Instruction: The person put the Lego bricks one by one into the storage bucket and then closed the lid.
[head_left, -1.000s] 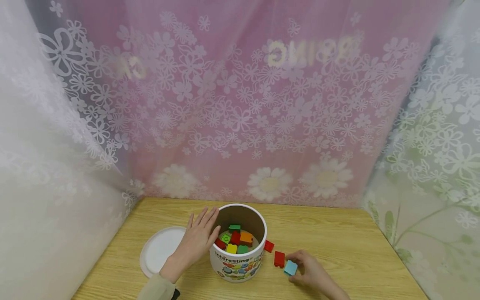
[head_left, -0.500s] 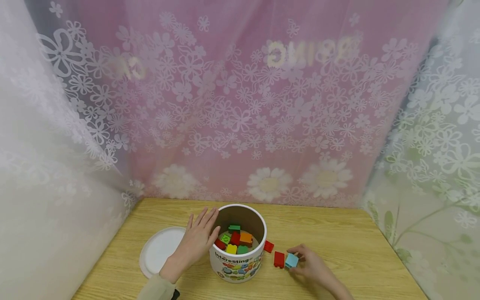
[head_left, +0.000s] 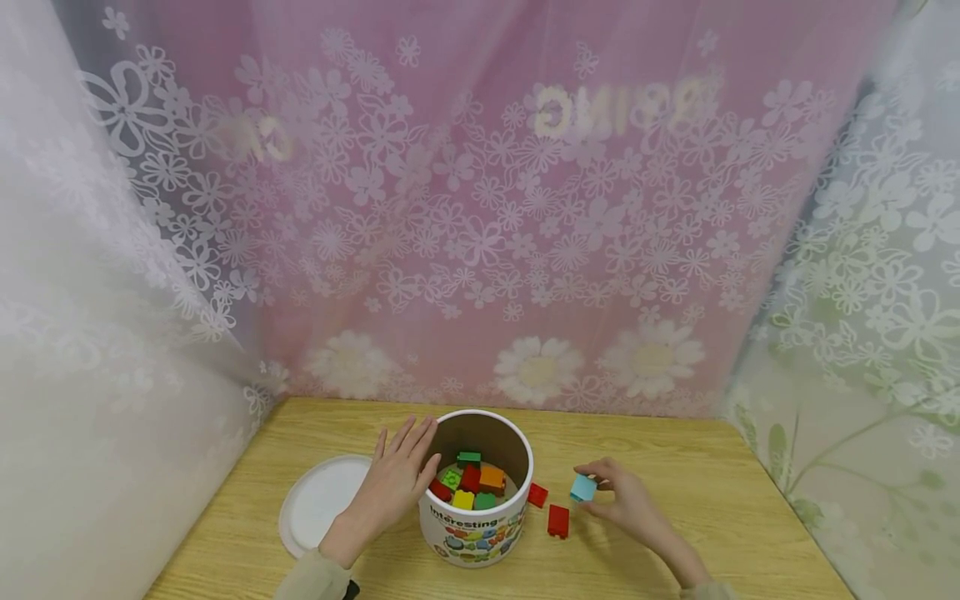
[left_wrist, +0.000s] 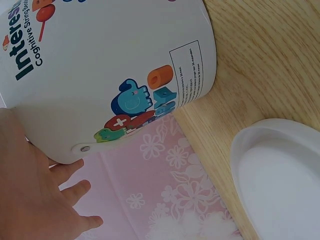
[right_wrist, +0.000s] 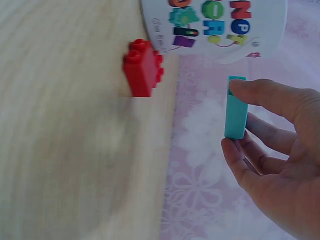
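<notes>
Between the thumb and fingertips of my right hand [head_left: 630, 507] I pinch a light blue toy brick [head_left: 582, 488], held up off the wooden table right of the bucket. The right wrist view shows the same brick [right_wrist: 236, 110] edge-on. My left hand [head_left: 390, 483] rests on the left rim of a white printed bucket [head_left: 480, 550], fingers fairly straight and spread. Inside the bucket lie several bricks, among them an orange one [head_left: 492, 479], a yellow one [head_left: 463, 500] and a dark green one [head_left: 469, 458]. A red brick [head_left: 558, 522] sits on the table just below the blue one.
A second red brick [head_left: 537, 495] lies against the bucket's right side. The round white lid [head_left: 307, 508] is on the table to the left, partly behind my left forearm. Floral curtains [head_left: 480, 250] enclose the table [head_left: 675, 450] at the back and both sides.
My right hand has lifted the light blue brick away from beside the red brick, moving it upward and toward the back. The left hand has stayed on the bucket rim.
</notes>
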